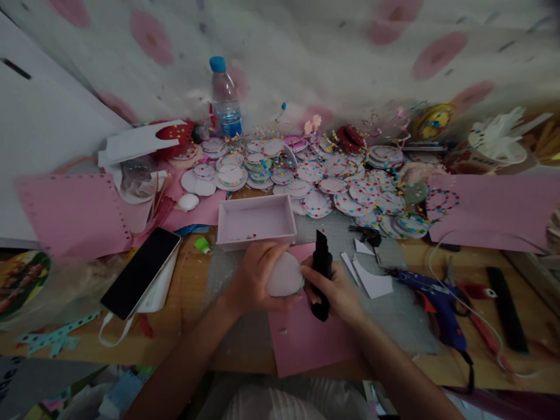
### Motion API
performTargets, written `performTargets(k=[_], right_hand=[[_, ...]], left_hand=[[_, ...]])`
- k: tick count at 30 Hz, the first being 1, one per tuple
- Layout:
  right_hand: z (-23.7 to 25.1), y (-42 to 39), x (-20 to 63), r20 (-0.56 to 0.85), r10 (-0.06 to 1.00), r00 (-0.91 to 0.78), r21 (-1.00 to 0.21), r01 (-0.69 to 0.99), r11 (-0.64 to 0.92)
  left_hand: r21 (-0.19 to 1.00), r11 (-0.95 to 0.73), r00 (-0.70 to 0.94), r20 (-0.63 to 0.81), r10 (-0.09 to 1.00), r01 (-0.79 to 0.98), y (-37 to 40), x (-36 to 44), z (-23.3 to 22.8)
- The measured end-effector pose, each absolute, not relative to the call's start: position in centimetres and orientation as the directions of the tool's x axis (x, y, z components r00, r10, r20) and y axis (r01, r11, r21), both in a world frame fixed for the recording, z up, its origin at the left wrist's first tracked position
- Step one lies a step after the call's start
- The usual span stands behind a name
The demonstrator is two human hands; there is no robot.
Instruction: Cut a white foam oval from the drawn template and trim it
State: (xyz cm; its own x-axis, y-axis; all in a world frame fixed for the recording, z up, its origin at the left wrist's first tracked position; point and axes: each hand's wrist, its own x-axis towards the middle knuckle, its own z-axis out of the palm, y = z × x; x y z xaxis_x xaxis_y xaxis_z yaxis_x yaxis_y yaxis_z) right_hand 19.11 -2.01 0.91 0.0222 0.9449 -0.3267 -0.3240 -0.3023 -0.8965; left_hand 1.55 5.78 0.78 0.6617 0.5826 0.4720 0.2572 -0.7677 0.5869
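My left hand [252,275] is closed around the edge of a white foam disc [283,275], rounded in outline, with its pale face turned up. In my right hand [336,286] is a black utility knife [322,262], its dark blade end pointing away from me. The right thumb and fingertips reach to the disc's right edge, where a bit of green shows. Both hands are above a pink sheet [301,341] lying on a grey cutting mat [245,326]. Just beyond the left hand stands an open white box [257,221] with tiny red bits inside.
Many bead-trimmed white discs [317,204] are heaped at the back. White offcuts [374,280], a blue glue gun [437,297] and a cable lie right. A phone [142,271] rests on a white power bank [160,286] at left. A water bottle [226,102] stands behind.
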Motion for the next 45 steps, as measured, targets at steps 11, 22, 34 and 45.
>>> performTargets(k=[11,22,34,45], right_hand=[[0.2,-2.3,18.5,-0.290,0.957,0.002,-0.863,-0.434,-0.261],[1.4,-2.1,18.8,-0.108,0.994,0.010,-0.986,-0.125,-0.106],[1.7,-2.6,19.7,0.201,0.958,-0.204,-0.666,0.688,0.286],[1.6,-2.5,19.8,0.174,0.961,-0.214,-0.724,0.633,0.272]], left_hand=[[0.721,-0.679,0.643,0.455,0.616,0.140,5.2,2.1,0.3],[0.839,-0.529,0.785,0.244,0.569,0.123,5.3,2.5,0.7],[0.950,-0.307,0.732,0.166,0.660,0.062,4.7,2.2,0.2],[0.924,-0.383,0.766,0.242,0.595,0.006,5.5,2.2,0.9]])
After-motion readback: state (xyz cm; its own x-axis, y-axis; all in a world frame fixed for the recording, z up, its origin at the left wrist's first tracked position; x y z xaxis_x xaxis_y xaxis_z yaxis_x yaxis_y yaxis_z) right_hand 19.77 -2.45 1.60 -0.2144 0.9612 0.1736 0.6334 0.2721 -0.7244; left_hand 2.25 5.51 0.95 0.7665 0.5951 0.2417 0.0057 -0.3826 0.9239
